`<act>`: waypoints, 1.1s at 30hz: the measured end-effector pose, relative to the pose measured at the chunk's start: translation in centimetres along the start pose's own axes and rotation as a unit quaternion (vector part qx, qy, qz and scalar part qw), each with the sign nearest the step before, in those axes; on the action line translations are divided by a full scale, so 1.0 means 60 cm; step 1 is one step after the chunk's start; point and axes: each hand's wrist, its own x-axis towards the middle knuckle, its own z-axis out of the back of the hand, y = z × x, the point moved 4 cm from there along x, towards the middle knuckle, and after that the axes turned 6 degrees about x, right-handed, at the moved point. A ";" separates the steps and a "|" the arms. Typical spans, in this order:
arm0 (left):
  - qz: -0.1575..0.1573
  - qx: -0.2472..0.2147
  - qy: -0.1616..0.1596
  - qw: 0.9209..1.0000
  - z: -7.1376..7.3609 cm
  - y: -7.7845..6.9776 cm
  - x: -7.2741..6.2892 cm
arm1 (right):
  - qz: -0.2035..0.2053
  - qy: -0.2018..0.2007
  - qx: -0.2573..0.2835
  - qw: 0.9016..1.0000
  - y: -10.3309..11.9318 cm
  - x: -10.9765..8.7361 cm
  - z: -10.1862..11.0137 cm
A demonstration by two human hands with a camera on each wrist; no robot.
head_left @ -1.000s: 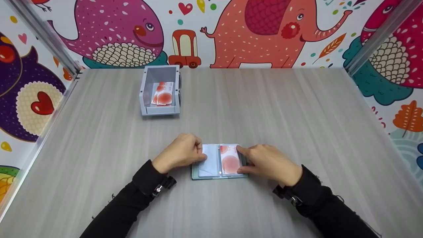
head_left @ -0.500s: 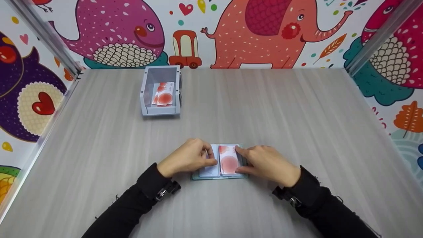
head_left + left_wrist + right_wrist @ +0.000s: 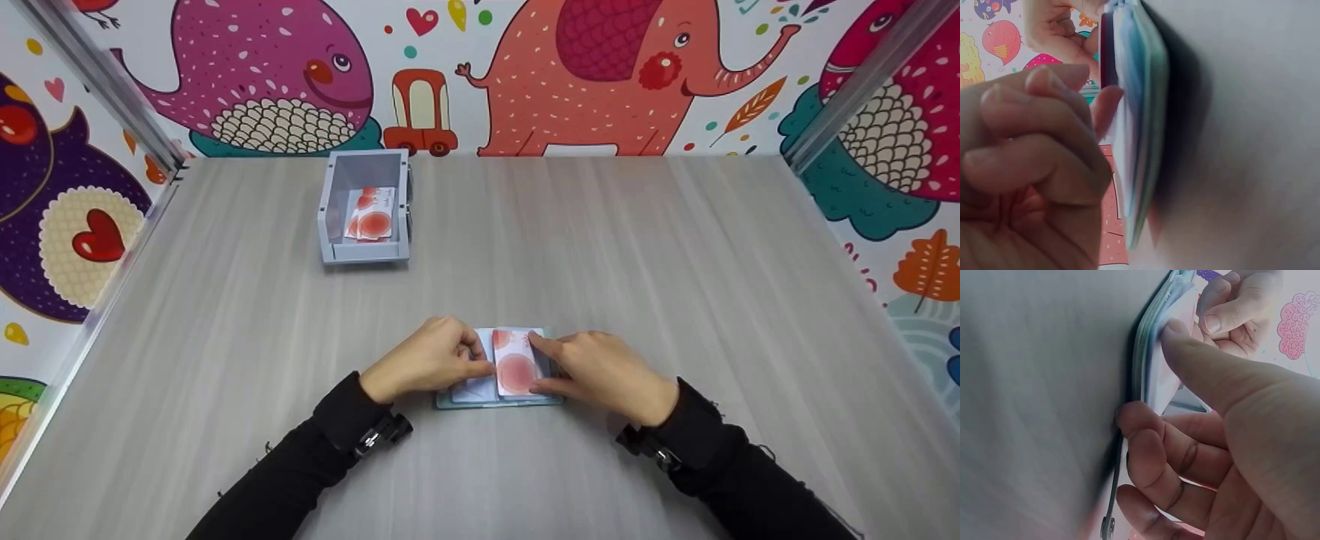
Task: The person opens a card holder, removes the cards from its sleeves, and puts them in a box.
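Note:
A small card album [image 3: 495, 406] with a pale green cover lies open on the table, with clear sleeve pages inside. Over its right half rests a white card [image 3: 516, 367] with a pink disc. My right hand [image 3: 611, 375] holds this card at its right edge, index at the top corner and thumb lower down. Across the left page reaches my left hand [image 3: 427, 360], its thumb and bent fingers pinching at a clear card sleeve [image 3: 480, 390] beside the card's left edge. In the right wrist view, the right thumb [image 3: 1190, 354] lies along the card, with curled fingers at the album's edge.
A grey open-front bin [image 3: 365, 251] stands at the back left of the table [image 3: 600, 240]. Several red-and-white cards [image 3: 373, 217] lie inside it. Printed walls with cartoon animals [image 3: 585, 90] and metal posts [image 3: 112, 90] bound the table.
My left hand has moved right, from the left page's outer part to the middle of the album. The card and right hand have slid slightly left; the album stays in place.

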 end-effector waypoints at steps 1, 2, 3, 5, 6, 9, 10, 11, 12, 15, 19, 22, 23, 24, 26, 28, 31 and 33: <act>0.004 -0.002 0.000 1.000 0.000 0.001 0.000 | 0.000 0.001 -0.001 1.000 0.000 0.000 0.000; 0.009 -0.004 -0.001 1.000 -0.001 0.001 0.000 | -0.001 0.002 -0.001 1.000 0.000 0.000 -0.001; 0.013 -0.006 -0.001 1.000 -0.001 0.002 0.000 | -0.002 0.002 -0.001 1.000 0.001 0.001 -0.001; 0.022 -0.008 0.000 1.000 -0.002 0.003 0.000 | -0.003 0.002 -0.001 1.000 0.001 0.001 -0.002; 0.024 -0.009 0.001 1.000 -0.002 0.003 0.000 | -0.003 0.002 -0.001 1.000 0.001 0.001 -0.002; 0.029 -0.015 0.004 0.999 -0.003 0.004 0.000 | -0.002 -0.002 -0.005 1.000 0.001 0.002 -0.003; 0.030 -0.017 0.006 0.999 -0.003 0.004 0.000 | -0.002 -0.003 -0.005 1.000 0.001 0.003 -0.003; 0.030 -0.019 0.007 0.999 -0.004 0.005 0.000 | -0.003 -0.004 -0.004 1.000 0.001 0.003 -0.004; 0.030 -0.021 0.008 0.999 -0.004 0.005 0.000 | -0.003 -0.004 -0.003 1.000 0.000 0.003 -0.004; 0.032 -0.031 0.010 0.999 -0.005 0.005 0.000 | -0.006 -0.006 -0.001 1.000 0.000 0.004 -0.005; 0.038 -0.046 0.017 0.998 -0.008 0.006 0.001 | 0.001 -0.014 -0.002 1.000 0.001 0.003 -0.007; 0.044 -0.057 0.024 0.997 -0.010 0.006 0.000 | 0.007 -0.021 -0.003 1.000 0.001 0.002 -0.007; 0.044 -0.060 0.025 0.997 -0.010 0.007 0.000 | 0.008 -0.022 -0.004 1.000 0.002 0.002 -0.007; 0.044 -0.062 0.026 0.997 -0.011 0.007 0.000 | 0.007 -0.023 -0.004 1.000 0.002 0.002 -0.007; 0.045 -0.065 0.028 0.996 -0.011 0.007 0.000 | 0.004 -0.022 -0.005 1.000 0.002 0.002 -0.007; 0.043 -0.065 0.029 0.997 -0.012 0.007 0.000 | 0.000 -0.021 -0.004 1.000 0.001 0.002 -0.008; 0.040 -0.063 0.029 0.997 -0.013 0.006 0.001 | -0.004 -0.018 -0.003 1.000 0.001 0.002 -0.008; 0.039 -0.062 0.028 0.997 -0.014 0.006 0.001 | -0.006 -0.017 -0.003 1.000 0.001 0.002 -0.008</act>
